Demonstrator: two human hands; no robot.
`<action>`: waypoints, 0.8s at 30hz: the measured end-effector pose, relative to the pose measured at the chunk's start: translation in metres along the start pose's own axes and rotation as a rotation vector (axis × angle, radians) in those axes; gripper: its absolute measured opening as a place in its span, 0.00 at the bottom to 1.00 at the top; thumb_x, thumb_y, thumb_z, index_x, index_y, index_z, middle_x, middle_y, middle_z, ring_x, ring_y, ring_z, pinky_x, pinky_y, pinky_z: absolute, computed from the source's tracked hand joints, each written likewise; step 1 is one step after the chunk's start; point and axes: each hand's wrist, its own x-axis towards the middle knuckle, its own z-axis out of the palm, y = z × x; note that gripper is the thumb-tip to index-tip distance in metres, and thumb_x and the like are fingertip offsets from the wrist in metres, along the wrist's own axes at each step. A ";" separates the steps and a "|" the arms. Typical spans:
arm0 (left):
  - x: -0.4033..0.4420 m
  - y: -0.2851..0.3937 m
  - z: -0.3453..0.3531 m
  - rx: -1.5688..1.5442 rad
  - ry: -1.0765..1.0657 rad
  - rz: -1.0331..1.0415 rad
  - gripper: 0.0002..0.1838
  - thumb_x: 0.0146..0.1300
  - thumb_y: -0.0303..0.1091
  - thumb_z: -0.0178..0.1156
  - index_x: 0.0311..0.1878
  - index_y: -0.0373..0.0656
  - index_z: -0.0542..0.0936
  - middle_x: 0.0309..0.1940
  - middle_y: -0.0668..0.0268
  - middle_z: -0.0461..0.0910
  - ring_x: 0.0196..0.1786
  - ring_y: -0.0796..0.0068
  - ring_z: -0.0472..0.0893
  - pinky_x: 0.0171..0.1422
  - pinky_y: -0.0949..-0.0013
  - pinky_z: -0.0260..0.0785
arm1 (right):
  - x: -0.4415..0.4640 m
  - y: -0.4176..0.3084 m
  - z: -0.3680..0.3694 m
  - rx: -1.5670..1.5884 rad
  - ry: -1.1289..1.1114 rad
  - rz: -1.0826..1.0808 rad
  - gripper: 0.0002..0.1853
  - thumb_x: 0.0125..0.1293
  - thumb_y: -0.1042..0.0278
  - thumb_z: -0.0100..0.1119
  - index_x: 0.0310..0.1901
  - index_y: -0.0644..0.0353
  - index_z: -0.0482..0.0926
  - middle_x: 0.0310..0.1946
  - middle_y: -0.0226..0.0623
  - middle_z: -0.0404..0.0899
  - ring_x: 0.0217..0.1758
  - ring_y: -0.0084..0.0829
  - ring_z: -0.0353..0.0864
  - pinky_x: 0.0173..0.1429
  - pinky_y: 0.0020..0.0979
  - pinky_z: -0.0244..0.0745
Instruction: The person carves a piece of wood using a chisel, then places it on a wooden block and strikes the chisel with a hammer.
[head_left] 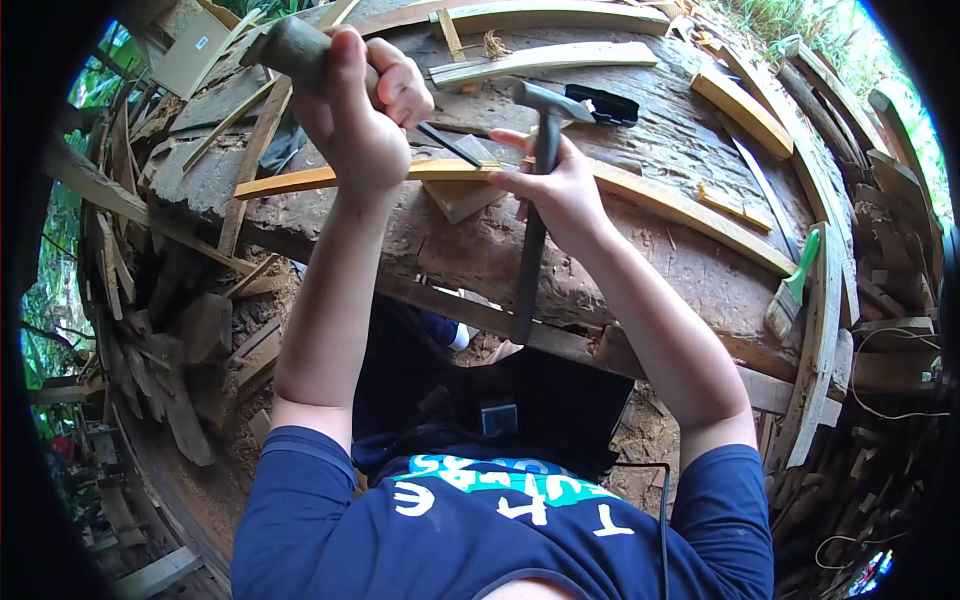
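My left hand (365, 120) is raised and wrapped round the thick wooden handle of a chisel (300, 55). The dark, narrow blade slants down to the right, its tip close to a long, thin wooden strip (290, 181). In my right hand (568, 195) is a hammer (531, 265), gripped near its metal head, with the dark handle hanging toward me. The thumb and a finger of that hand reach to the strip beside the chisel tip. Under the strip lies a small flat piece of wood (460, 198). Whether the tip touches the strip, I cannot tell.
A broad, rough timber (660, 270) forms the work surface. On it are a black case (602, 105), several wooden strips including a pale one (545, 63), and a long strip (690, 215) at right. A green-handled brush (795, 285) rests near the right edge. Scrap wood surrounds it.
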 end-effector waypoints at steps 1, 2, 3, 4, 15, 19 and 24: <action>0.002 -0.002 -0.002 -0.009 -0.020 0.006 0.21 0.79 0.47 0.53 0.33 0.44 0.63 0.16 0.70 0.64 0.15 0.82 0.61 0.19 0.73 0.52 | 0.001 0.002 0.003 -0.024 -0.039 -0.006 0.18 0.58 0.73 0.79 0.47 0.64 0.80 0.39 0.34 0.83 0.25 0.16 0.77 0.25 0.20 0.75; 0.004 -0.004 -0.004 -0.018 -0.043 0.008 0.21 0.79 0.48 0.53 0.32 0.44 0.63 0.16 0.70 0.64 0.15 0.82 0.61 0.19 0.74 0.51 | 0.001 0.004 0.005 -0.045 -0.074 -0.012 0.17 0.58 0.74 0.78 0.46 0.64 0.80 0.42 0.38 0.85 0.24 0.16 0.77 0.25 0.21 0.74; 0.009 -0.006 -0.009 -0.147 -0.075 -0.049 0.19 0.77 0.46 0.58 0.34 0.42 0.69 0.17 0.70 0.68 0.15 0.82 0.64 0.20 0.73 0.55 | 0.001 0.006 0.004 -0.118 -0.108 0.099 0.17 0.58 0.75 0.77 0.41 0.63 0.75 0.48 0.46 0.87 0.22 0.17 0.76 0.24 0.21 0.75; 0.012 -0.007 -0.012 -0.151 -0.081 -0.056 0.19 0.77 0.46 0.58 0.34 0.42 0.69 0.17 0.70 0.68 0.15 0.82 0.64 0.20 0.73 0.55 | 0.002 0.008 0.003 -0.115 -0.099 0.100 0.17 0.58 0.75 0.77 0.41 0.63 0.75 0.48 0.46 0.87 0.22 0.17 0.76 0.24 0.21 0.75; 0.031 -0.041 0.023 -0.168 -0.376 -0.205 0.15 0.80 0.52 0.51 0.47 0.49 0.69 0.19 0.72 0.60 0.15 0.84 0.55 0.17 0.77 0.46 | 0.004 0.000 -0.022 0.103 -0.019 0.122 0.21 0.58 0.80 0.75 0.37 0.56 0.66 0.49 0.50 0.85 0.27 0.20 0.80 0.27 0.22 0.78; 0.034 -0.038 0.016 -0.215 -0.425 -0.126 0.15 0.82 0.52 0.47 0.49 0.50 0.68 0.21 0.72 0.60 0.15 0.84 0.54 0.15 0.78 0.48 | 0.006 0.004 -0.026 0.123 -0.058 0.154 0.22 0.58 0.79 0.75 0.38 0.55 0.66 0.50 0.49 0.84 0.28 0.20 0.81 0.27 0.22 0.78; 0.053 -0.013 0.046 -0.186 -0.333 -0.169 0.17 0.82 0.49 0.50 0.39 0.46 0.69 0.16 0.75 0.62 0.11 0.86 0.57 0.13 0.78 0.48 | 0.011 0.007 -0.020 0.111 -0.030 0.183 0.21 0.60 0.79 0.74 0.40 0.55 0.66 0.50 0.48 0.84 0.25 0.18 0.78 0.26 0.23 0.78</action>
